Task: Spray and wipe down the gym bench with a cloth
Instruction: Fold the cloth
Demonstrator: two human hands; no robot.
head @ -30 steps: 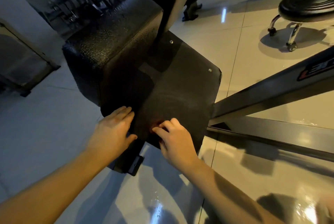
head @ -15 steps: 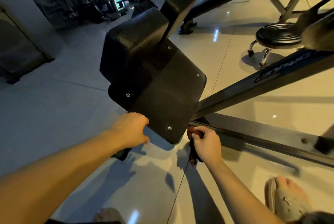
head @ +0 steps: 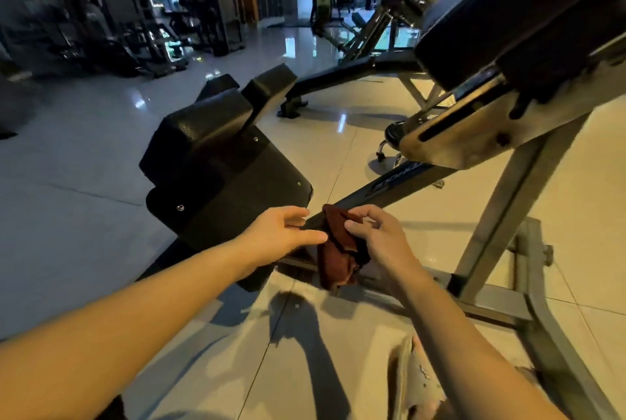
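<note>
A second ago both hands are on the black bench pad (head: 220,165), and the right hand rubs it with the cloth. Now the hands are off the pad. They meet in the lower middle of the frame, just below the pad's near corner.

The right hand (head: 379,240) pinches the dark red cloth (head: 338,253) between its thumb and bent fingers. The cloth hangs down from that pinch, all bunched up, in front of a gray metal bar (head: 389,186) of the frame. The left hand (head: 284,233) is open, and its straight fingers reach to the left edge of the cloth. It looks like they just touch it.

The view is also farther back now, so more of the shiny floor (head: 84,216) and a second padded seat (head: 508,13) in the upper right show.

This likely means the rubbing of the black pad has stopped for now. The person may be about to fold the cloth to a clean side, or get it ready for another part. No spray bottle shows in the frame, so it is hard to say if more spraying comes next.
</note>
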